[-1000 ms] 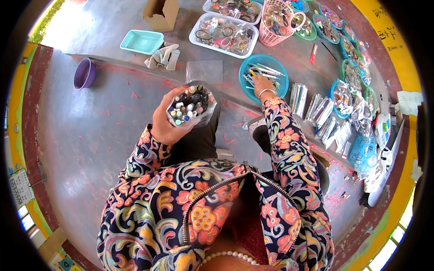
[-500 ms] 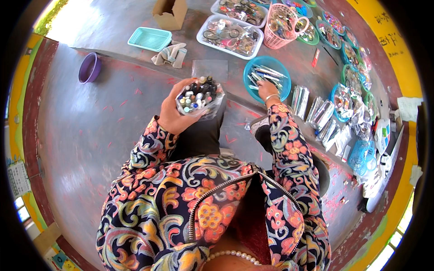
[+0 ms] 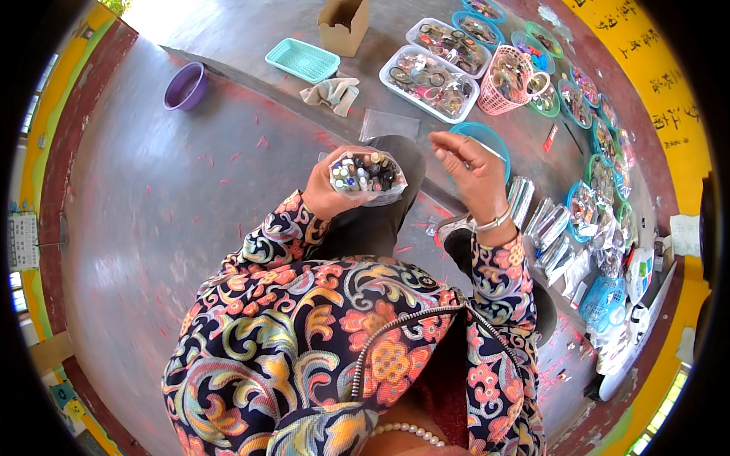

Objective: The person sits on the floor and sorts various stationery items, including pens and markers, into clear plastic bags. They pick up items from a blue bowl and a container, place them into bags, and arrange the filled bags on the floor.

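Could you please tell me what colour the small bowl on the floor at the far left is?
The small bowl is purple, shown best in the head view.

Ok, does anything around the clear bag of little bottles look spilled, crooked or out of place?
Nothing spilled. The left hand holds the clear plastic bag of small capped bottles upright, contents inside. The only loose bits: a crumpled beige cloth by the teal plastic basket, and small red scraps strewn over the grey floor.
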The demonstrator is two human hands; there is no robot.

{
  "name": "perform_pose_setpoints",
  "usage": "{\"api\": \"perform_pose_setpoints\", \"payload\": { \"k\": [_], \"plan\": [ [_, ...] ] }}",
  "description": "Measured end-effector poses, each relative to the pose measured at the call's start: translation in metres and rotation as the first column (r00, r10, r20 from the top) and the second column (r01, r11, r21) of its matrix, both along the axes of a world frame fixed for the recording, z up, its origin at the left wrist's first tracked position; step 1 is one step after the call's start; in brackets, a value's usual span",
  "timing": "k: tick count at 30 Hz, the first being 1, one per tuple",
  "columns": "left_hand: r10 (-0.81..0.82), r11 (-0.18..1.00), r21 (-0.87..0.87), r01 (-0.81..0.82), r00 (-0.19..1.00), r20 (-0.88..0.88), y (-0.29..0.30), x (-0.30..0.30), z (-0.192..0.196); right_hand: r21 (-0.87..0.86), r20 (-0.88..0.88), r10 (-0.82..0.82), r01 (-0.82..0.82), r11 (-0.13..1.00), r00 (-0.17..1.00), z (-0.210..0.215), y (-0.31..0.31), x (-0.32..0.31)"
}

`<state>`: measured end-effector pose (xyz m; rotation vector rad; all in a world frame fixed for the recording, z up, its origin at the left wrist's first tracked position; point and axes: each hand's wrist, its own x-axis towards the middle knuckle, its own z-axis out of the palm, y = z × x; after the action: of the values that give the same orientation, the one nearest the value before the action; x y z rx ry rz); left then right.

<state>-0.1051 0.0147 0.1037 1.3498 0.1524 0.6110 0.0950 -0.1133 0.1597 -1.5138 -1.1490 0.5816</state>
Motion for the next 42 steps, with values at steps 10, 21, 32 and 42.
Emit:
{"api": "perform_pose_setpoints", "payload": {
  "k": [10,21,32,42],
  "plan": [
    [-0.048,0.999,-0.025,0.048,0.999,-0.005,0.001,0.006,0.0,0.043,0.345,0.06,-0.08,0.996,0.937,0.025,0.002,-0.042],
    [-0.105,0.986,0.116,0.121,0.985,-0.135,-0.001,0.003,0.008,-0.07,0.525,0.2,-0.192,0.979,0.827,0.042,0.0,-0.036],
    [0.02,0.826,0.562,0.038,0.995,-0.095,-0.002,0.002,0.037,-0.093,0.679,0.258,-0.268,0.959,0.688,0.048,0.002,-0.031],
    [-0.057,0.873,0.474,0.111,0.99,-0.127,-0.006,0.006,0.043,-0.017,0.694,0.214,-0.281,0.96,0.687,0.05,0.006,-0.033]
  ]
}}
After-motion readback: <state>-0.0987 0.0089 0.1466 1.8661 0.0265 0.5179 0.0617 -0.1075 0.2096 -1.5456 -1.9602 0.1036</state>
